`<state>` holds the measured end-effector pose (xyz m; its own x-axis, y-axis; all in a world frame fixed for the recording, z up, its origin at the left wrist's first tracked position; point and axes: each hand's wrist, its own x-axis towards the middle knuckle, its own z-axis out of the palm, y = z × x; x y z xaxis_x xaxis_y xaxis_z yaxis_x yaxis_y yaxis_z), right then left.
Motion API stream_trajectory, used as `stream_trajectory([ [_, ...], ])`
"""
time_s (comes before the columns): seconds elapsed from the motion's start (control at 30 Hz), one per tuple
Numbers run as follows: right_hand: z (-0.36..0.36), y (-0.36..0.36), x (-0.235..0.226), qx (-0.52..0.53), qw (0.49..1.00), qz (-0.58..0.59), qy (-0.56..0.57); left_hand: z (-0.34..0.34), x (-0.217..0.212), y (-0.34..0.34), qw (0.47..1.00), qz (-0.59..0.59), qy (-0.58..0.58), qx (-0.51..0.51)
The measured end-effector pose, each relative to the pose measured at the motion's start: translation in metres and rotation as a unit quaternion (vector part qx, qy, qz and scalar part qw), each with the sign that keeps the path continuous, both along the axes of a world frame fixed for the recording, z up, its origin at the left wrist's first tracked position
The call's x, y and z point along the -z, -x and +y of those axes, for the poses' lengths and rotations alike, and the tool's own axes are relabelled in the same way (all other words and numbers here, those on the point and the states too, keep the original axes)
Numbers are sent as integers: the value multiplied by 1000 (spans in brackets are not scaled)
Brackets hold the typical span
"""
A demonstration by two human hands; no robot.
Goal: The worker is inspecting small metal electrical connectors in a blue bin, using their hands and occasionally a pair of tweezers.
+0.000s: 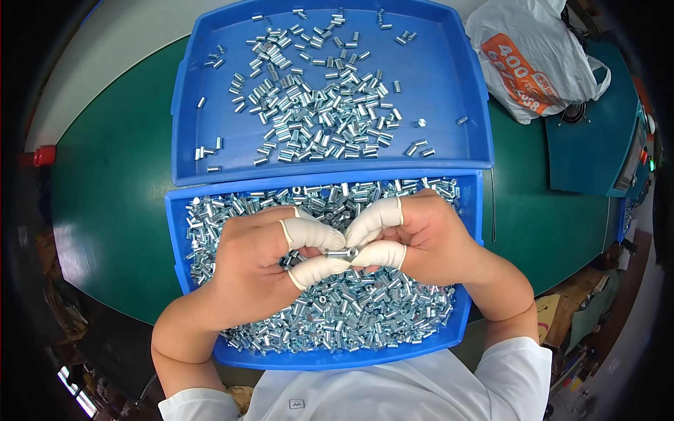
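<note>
Your left hand and right hand pinched one sleeve between capped fingertips, above the near tray. A slack pinch could have dropped it among the identical sleeves there.

Both hands pinching one metal sleeve — over full blue tray

We see a green table carrying two blue trays touching each other, and a white plastic bag near its right edge.
</note>
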<state>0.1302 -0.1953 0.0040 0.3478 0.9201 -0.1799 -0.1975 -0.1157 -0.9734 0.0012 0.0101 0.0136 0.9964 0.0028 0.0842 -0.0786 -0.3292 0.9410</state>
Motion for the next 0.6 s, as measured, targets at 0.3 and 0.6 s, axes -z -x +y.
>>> stream_trajectory([
  [0.3,-2,3,5,40,997,58,-21,2,2,-4,998,-64,-20,11],
  [0.6,-1,0,1,-12,998,-59,-28,0,0,-2,998,-16,52,14],
])
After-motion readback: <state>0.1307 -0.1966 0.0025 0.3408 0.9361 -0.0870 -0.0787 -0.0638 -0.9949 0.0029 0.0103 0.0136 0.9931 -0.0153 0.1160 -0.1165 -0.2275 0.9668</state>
